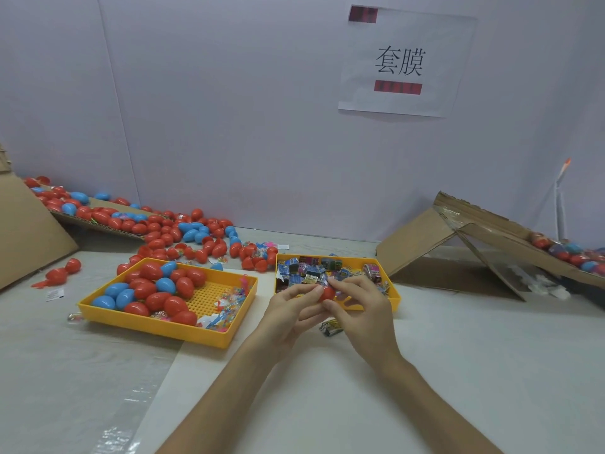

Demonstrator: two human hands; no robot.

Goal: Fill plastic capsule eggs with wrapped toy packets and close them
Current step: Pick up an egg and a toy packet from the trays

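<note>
Head view: a red egg (pixel 326 293) is held just above the near rim of the packet tray (pixel 393 298), at about 6 o'clock of that tray. It is gripped from both sides. The fingers of the left hand (pixel 288 312) are curled round its left half, and it is pinched on the right by the thumb and fingertips of the right hand (pixel 363 312).

The step is judged to be the closing. The two halves should be lined up squarely, the wrapper tucked fully inside so that nothing is caught in the seam, and even pressure applied all round until the rims meet.

The seam is covered by the fingers, so it cannot be told whether the egg is already shut or whether anything is inside. A packet (pixel 330 327) on the worktop, at 6 o'clock of the egg, is partly hidden by the right hand. The egg tray (pixel 157 327) lies at 9 o'clock. At 3 o'clock the cardboard chute (pixel 491 237) is cut off by the picture's edge. The packet prints are too small to be read.
</note>
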